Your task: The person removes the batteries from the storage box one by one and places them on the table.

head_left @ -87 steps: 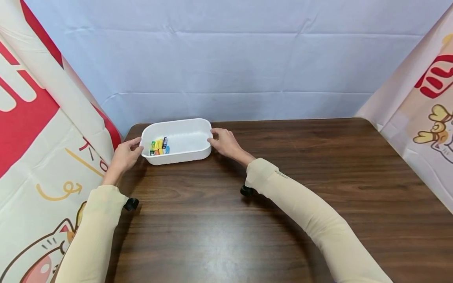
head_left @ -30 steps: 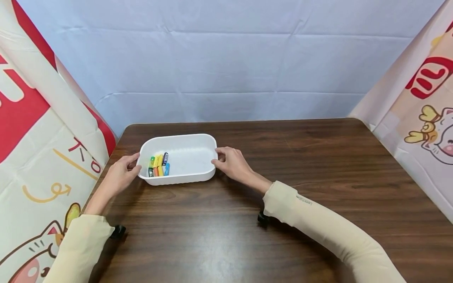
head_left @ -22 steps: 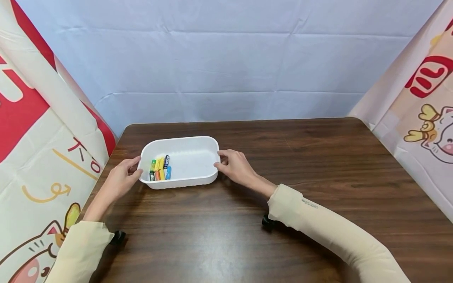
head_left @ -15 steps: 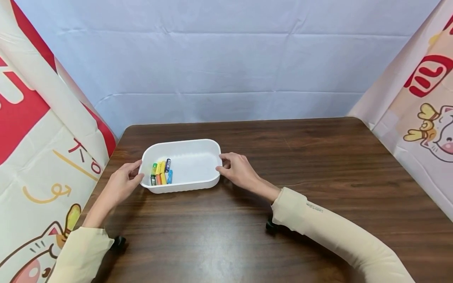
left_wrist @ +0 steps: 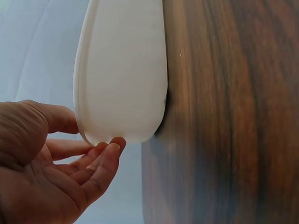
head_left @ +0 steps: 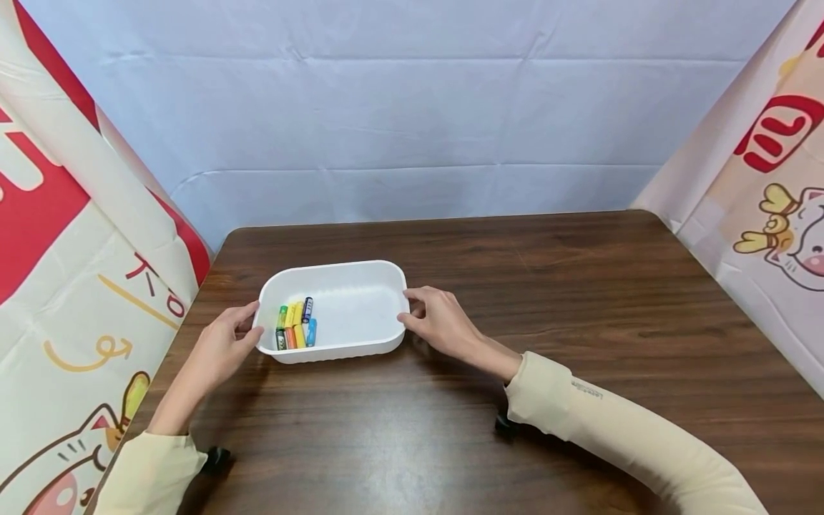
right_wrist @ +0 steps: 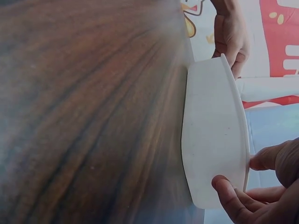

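A white oblong tray (head_left: 360, 309) sits on the brown table, its base against or very near the wood. Several small batteries (head_left: 295, 316) in green, yellow, orange, dark blue and light blue lie side by side in its left part. My left hand (head_left: 220, 350) grips the left end; in the left wrist view the thumb is at the rim and fingertips touch the outer wall (left_wrist: 124, 70). At the opposite end my right hand (head_left: 444, 323) holds the rim the same way, fingers against the outside wall (right_wrist: 212, 130) in the right wrist view.
The dark wood-grain table (head_left: 399, 429) runs out to both sides, with its far edge in front of a pale cloth backdrop (head_left: 412, 107). Printed cloths with cartoon figures hang at the left (head_left: 38, 286) and right (head_left: 788, 179).
Both hands have drawn the tray from the table's far edge nearer to me and a little to the right. The batteries stay grouped at its left end.
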The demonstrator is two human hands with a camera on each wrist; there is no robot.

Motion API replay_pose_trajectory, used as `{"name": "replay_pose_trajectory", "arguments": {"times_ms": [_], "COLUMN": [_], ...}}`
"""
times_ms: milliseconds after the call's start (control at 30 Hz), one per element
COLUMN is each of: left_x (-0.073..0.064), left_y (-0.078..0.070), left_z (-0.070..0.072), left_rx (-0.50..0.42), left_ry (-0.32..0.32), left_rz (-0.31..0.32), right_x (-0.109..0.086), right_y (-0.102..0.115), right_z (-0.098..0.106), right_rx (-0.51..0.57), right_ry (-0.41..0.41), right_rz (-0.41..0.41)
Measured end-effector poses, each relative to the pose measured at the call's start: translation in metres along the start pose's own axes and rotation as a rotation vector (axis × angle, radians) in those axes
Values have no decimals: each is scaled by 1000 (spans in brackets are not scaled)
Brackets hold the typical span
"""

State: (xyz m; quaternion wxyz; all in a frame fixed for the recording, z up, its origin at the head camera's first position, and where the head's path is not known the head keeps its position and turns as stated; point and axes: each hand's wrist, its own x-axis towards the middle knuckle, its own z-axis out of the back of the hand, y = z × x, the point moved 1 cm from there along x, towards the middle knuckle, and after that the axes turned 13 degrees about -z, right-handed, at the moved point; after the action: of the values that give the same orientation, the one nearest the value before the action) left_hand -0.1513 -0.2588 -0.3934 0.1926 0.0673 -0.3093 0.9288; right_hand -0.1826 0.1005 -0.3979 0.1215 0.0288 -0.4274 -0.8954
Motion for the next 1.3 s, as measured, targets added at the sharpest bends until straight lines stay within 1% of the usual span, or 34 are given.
{"name": "replay_pose_trajectory", "arguments": {"times_ms": [133,267,367,500,700,933,1100,1300], "left_x": [-5,-8,-11,-14,-19,-24,-27,-31], "left_y": [-4,-7,-10,-12,-16,-20,-21,-23], "left_z": [0,1,0,-1,-3,-5,-6,-8], "left_rx": [-6,-8,-12,-18,-25,-37,-40,-44], "left_ry": [6,3,-3,-10,-2,-15,-26,-17], "left_rz": [6,1,-3,-1,8,-3,-14,4], "right_x": [-7,-13,-17,-20,-26,-31,-36,-39], "right_y": [1,2,2,2,2,0,0,-1], "right_z": [2,4,5,6,7,9,11,13], "right_rx": [5,3,0,-3,9,9,14,6], "right_ry": [4,0,-7,-13,-6,-16,-4,3], "right_rz": [1,-14,-10,-2,4,16,23,36]}}
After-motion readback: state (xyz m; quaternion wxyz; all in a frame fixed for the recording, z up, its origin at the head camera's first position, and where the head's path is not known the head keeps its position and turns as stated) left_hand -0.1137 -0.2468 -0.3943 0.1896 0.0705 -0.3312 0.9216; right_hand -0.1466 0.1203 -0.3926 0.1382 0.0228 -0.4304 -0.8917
